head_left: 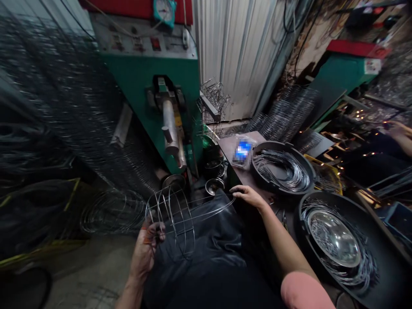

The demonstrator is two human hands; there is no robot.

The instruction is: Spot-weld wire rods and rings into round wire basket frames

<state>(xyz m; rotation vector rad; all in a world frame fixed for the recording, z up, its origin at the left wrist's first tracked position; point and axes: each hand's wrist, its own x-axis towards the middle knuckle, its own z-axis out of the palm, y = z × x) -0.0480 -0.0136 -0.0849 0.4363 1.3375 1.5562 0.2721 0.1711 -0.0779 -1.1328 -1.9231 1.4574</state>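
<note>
My left hand (150, 240) is closed round the near side of a round wire frame (173, 221), built of several curved wires joined by straight cross wires. The frame is tilted above my lap, which a dark apron (222, 236) covers. At its far right, my right hand (247, 196) pinches a thin bent wire (214, 213) between thumb and fingers. This wire reaches left to the frame; whether it is joined there I cannot tell. In front of me stands a green welding machine (128, 71) with a thick metal arm (169, 124) pointing toward me.
On the right, a black round tray (254, 171) holds wire rings (298, 171). Another black tray (301, 231) holds wires and a metal bowl (350, 253). Stacked wire frames (64, 103) rise at left. A co-worker's hand (401, 133) shows at far right, near sparks.
</note>
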